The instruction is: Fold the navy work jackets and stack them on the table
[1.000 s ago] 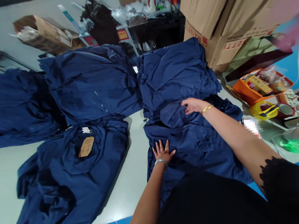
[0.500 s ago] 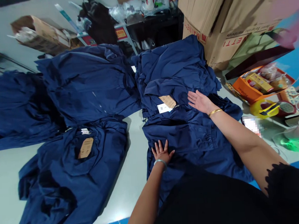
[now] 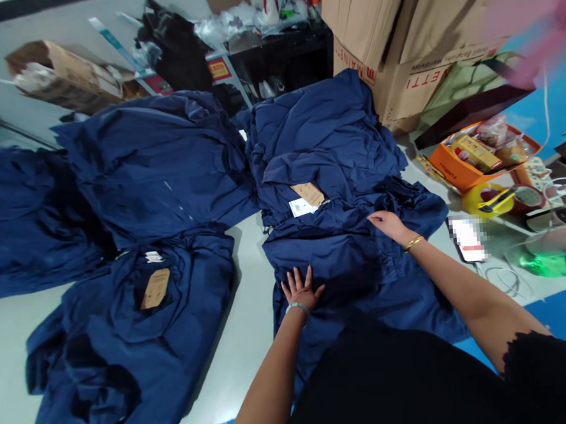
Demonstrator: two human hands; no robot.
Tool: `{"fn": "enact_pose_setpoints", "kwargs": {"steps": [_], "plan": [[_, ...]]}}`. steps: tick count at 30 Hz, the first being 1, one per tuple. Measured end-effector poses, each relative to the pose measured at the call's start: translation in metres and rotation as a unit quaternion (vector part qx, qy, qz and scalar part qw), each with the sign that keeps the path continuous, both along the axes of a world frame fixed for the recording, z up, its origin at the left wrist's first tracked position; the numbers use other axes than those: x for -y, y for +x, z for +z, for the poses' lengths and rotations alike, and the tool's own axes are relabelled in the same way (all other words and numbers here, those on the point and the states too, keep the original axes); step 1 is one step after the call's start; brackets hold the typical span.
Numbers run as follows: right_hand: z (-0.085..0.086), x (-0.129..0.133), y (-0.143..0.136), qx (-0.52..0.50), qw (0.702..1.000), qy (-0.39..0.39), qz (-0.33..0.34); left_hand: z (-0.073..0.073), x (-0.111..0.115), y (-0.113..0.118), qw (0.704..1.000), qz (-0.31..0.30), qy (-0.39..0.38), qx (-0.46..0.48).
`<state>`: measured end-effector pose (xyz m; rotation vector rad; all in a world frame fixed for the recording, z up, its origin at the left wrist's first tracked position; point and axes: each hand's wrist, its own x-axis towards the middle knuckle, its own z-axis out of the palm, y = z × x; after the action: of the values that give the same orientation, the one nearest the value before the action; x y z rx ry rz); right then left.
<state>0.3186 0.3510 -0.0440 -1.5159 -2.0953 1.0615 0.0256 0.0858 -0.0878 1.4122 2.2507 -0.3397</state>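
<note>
Here, navy jacket (image 3: 346,265) lies before us on table (image 3: 250,284), left hand (image 3: 301,295) flat on it, fingers spread; right hand (image 3: 390,226) half-curled over it, whether pinching cloth we cannot tell. Seems light, soft, slippery; we'd grip both side edges. Orange box (image 3: 454,173) holds packets (image 3: 478,152); cardboard box (image 3: 81,82), plastic bags (image 3: 35,76).

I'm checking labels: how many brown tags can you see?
2: one brown tag overlapping a white label on the navy clothing at right; another brown tag in the neck of the near-left navy garment. Others may be hidden.
</note>
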Motion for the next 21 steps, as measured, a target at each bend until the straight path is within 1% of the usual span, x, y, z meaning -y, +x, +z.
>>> {"fn": "enact_pose_setpoints", "kwargs": {"steps": [2, 4, 6, 7, 10, 12, 13, 15, 18, 19, 21], "plan": [[0.001, 0.004, -0.020, 0.012, 0.999, 0.018, 0.048, 0.001, 0.000, 0.000, 1.000, -0.003, -0.003, -0.001], [0.005, 0.003, -0.034, 0.035, 0.996, 0.043, 0.067, 0.001, -0.001, 0.000, 1.000, 0.000, -0.007, -0.008], [0.010, 0.000, -0.035, 0.069, 0.994, 0.078, 0.045, 0.000, -0.002, 0.000, 1.000, 0.002, -0.009, -0.015], [0.012, -0.003, -0.030, 0.087, 0.991, 0.100, 0.018, 0.000, -0.003, 0.000, 1.000, 0.003, -0.009, -0.016], [0.018, -0.014, 0.002, 0.116, 0.977, 0.142, -0.105, -0.002, -0.003, 0.000, 1.000, -0.001, -0.005, -0.016], [0.018, -0.024, 0.031, 0.114, 0.968, 0.135, -0.179, -0.003, -0.003, 0.000, 1.000, -0.002, -0.004, -0.020], [0.018, -0.029, 0.046, 0.111, 0.966, 0.121, -0.202, -0.003, -0.003, 0.000, 1.000, -0.001, -0.003, -0.022], [0.014, -0.038, 0.072, 0.111, 0.967, 0.078, -0.216, -0.004, -0.003, 0.001, 1.000, 0.001, 0.000, -0.022], [0.008, -0.049, 0.097, 0.116, 0.973, 0.012, -0.200, -0.007, -0.002, 0.000, 1.000, -0.001, 0.007, -0.021], [0.008, -0.051, 0.103, 0.115, 0.974, 0.001, -0.193, -0.007, -0.002, 0.000, 1.000, -0.002, 0.007, -0.023], [0.014, -0.050, 0.109, 0.103, 0.975, 0.021, -0.195, -0.008, -0.002, 0.000, 1.000, -0.003, 0.005, -0.026]]}}
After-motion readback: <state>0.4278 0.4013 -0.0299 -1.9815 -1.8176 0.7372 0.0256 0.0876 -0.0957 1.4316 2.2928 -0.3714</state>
